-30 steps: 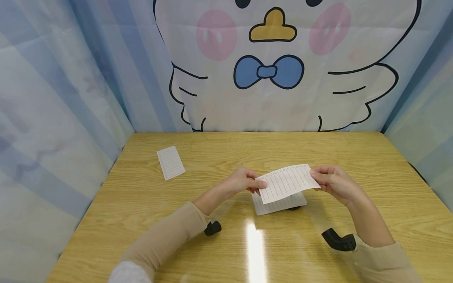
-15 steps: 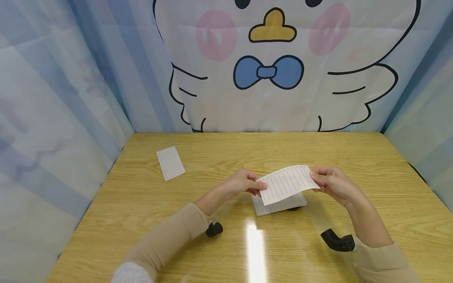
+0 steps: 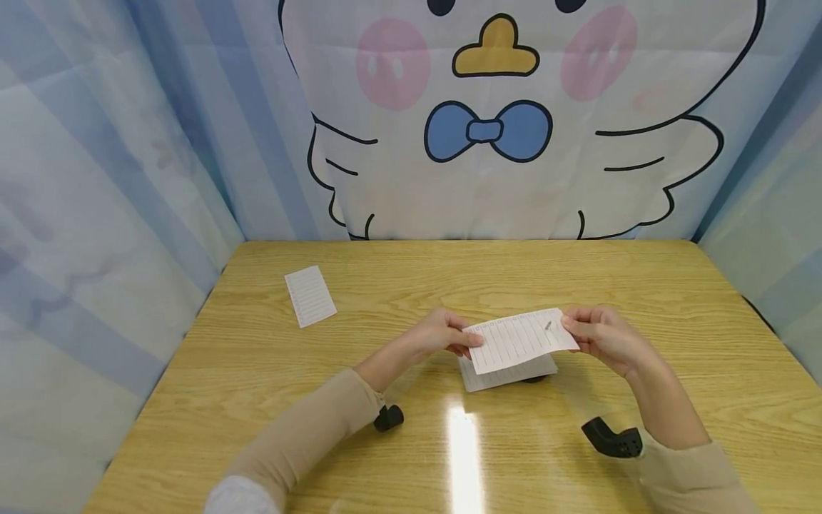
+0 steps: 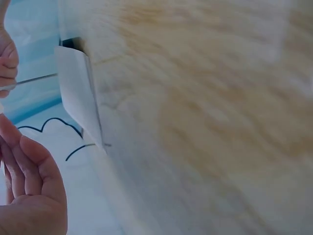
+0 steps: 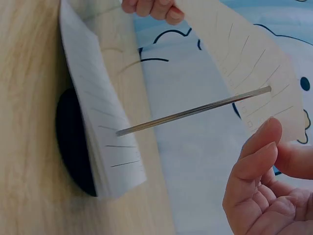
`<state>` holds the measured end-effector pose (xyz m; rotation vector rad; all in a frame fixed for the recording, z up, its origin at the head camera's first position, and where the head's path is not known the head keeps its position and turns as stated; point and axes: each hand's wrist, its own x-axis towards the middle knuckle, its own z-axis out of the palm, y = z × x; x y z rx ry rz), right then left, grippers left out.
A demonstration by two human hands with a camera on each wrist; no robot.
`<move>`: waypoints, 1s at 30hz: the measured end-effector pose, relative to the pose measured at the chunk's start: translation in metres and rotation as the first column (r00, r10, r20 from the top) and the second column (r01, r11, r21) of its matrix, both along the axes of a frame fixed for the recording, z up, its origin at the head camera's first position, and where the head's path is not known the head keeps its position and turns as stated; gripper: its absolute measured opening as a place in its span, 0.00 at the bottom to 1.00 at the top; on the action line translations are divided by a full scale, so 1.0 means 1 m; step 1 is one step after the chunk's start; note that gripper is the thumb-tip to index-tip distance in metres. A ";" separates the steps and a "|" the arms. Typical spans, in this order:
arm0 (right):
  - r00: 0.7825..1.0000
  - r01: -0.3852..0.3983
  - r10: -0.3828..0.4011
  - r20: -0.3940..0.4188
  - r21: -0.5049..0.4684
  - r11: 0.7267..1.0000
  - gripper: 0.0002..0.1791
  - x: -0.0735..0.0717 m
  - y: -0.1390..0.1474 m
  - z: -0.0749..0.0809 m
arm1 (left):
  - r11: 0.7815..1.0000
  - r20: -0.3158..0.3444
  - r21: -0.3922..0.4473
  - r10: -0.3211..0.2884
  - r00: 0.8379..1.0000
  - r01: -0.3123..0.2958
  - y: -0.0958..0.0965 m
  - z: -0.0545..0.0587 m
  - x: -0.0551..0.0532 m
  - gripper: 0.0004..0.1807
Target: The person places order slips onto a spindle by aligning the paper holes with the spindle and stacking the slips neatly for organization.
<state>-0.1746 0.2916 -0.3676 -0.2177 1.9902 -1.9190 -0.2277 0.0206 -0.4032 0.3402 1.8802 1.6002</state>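
Note:
In the head view both hands hold a lined paper slip point(image 3: 514, 340) level over the table. My left hand point(image 3: 439, 333) pinches its left end and my right hand point(image 3: 600, 335) its right end. Below it, a stack of lined slips point(image 3: 510, 373) sits on a paper spike, whose black round base point(image 5: 73, 142) shows in the right wrist view. The metal rod point(image 5: 195, 111) rises from the stack up to the held slip's underside. From above, the short grey rod tip point(image 3: 548, 325) pokes through the slip near its right end. Base and rod are mostly hidden in the head view.
A loose lined slip point(image 3: 310, 295) lies at the table's back left. A black wrist mount point(image 3: 388, 418) is on the left forearm, another mount point(image 3: 613, 437) on the right. Printed curtains point(image 3: 484, 193) hang behind the wooden table point(image 3: 411, 271).
The held slip has come down slightly and flattened at its right end. A rod tip now shows through it, which the earlier frames do not show.

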 end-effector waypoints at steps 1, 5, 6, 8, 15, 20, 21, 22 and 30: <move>1.000 0.002 -0.002 0.013 0.012 1.000 0.09 0.000 0.001 -0.002 | 1.000 0.002 -0.010 0.011 1.000 -0.011 0.000 -0.002 0.000 0.10; 0.997 0.019 -0.026 0.075 0.087 0.996 0.07 0.001 0.002 -0.011 | 0.998 0.015 -0.050 0.034 0.999 -0.033 -0.002 -0.007 0.000 0.09; 0.996 0.029 -0.038 0.086 0.104 0.994 0.07 0.000 0.002 -0.014 | 0.998 0.018 -0.056 0.033 0.999 -0.032 -0.002 -0.008 0.000 0.09; 0.993 0.040 -0.054 0.102 0.134 0.990 0.07 -0.001 0.002 -0.018 | 0.997 0.028 -0.067 0.029 0.999 -0.027 -0.002 -0.009 0.000 0.09; 0.989 0.043 -0.068 0.133 0.183 0.982 0.07 -0.006 0.002 -0.032 | 0.989 0.037 -0.147 0.041 0.998 -0.036 -0.001 -0.014 0.001 0.09; 0.990 0.025 -0.058 0.132 0.237 0.971 0.07 -0.010 0.002 -0.040 | 0.985 0.092 -0.169 0.051 0.994 -0.035 -0.001 -0.018 0.001 0.07; 0.990 0.020 -0.054 0.134 0.243 0.970 0.07 -0.011 0.002 -0.042 | 0.984 0.103 -0.173 0.055 0.993 -0.037 -0.001 -0.019 0.001 0.06; 0.989 0.016 -0.051 0.135 0.248 0.969 0.08 -0.012 0.002 -0.043 | 0.984 0.115 -0.176 0.061 0.992 -0.040 -0.001 -0.020 0.001 0.06; 0.991 -0.020 -0.017 0.130 0.279 0.960 0.10 -0.016 0.004 -0.049 | 0.980 0.195 -0.193 0.076 0.978 -0.038 -0.001 -0.025 -0.002 0.06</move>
